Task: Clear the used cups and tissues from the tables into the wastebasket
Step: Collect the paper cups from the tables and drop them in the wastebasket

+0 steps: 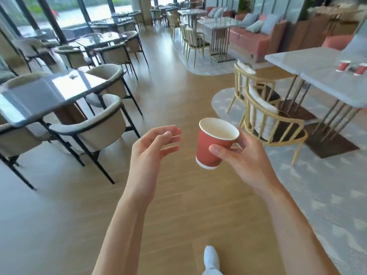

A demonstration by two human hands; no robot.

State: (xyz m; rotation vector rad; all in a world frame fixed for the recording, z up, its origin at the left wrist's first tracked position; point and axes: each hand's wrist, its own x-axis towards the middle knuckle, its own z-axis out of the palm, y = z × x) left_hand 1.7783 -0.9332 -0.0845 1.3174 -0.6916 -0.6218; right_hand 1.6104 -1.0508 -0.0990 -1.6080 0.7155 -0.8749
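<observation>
we're mid-task: one red paper cup (215, 144) is off its desk and in our right hand (241, 157), carried over the wooden floor (174, 100) in the aisle. thumb on the near side of the cup, fingers wrapped round the far side, cup tilted slightly with the rim toward us; it looks empty. left hand (154, 147) holds nothing, fingers loose and slightly curled, palm turned inward, just beside the cup but not touching it. both forearms stretch forward at about the same height.

still left: two more red cups (343, 65) stand on the grey desk (325, 80) at far right, well apart from us. can't make out any tissues there, too blurred. no wastebasket in view, so the drop-off is not yet done and we can't tell where it is.
</observation>
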